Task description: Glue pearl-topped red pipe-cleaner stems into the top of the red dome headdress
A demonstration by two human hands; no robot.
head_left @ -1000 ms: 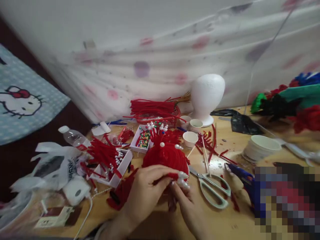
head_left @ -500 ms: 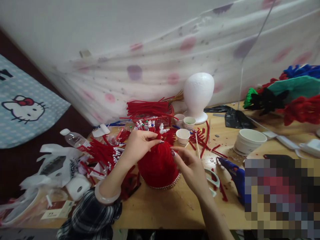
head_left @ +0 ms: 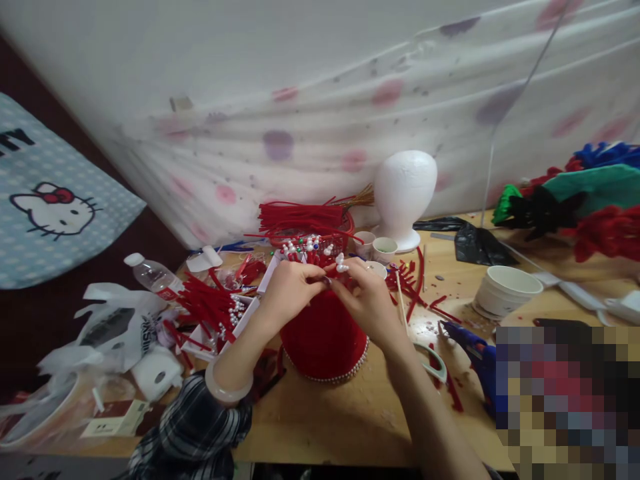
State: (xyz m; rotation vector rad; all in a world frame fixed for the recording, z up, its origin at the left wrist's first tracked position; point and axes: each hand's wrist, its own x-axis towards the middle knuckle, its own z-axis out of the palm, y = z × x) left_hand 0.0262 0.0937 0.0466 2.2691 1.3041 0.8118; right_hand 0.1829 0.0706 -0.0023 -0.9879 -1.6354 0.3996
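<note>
A red velvety piece [head_left: 325, 340] with a row of pearl beads round its lower edge stands on the table in front of me. Over its top, my left hand [head_left: 296, 288] pinches its fingertips together on something too small to make out. My right hand [head_left: 364, 297] meets it there, its thumb and fingers also closed on a small part that is mostly hidden. White pearl beads [head_left: 342, 263] stick up beside the right fingers. Behind the hands stand more bead-tipped red stems [head_left: 307, 248].
Red stems [head_left: 207, 300] in a box and a bottle [head_left: 155, 279] lie left. Behind are a red basket [head_left: 345, 223] and a white foam head [head_left: 405, 193]. On the right are scissors [head_left: 435, 365], a blue glue gun [head_left: 473, 353] and a white pot [head_left: 507, 293].
My right hand has moved up and inward to meet my left hand, and its fingers have closed. The view has shifted slightly, so the table items appear a little lower and farther right.
</note>
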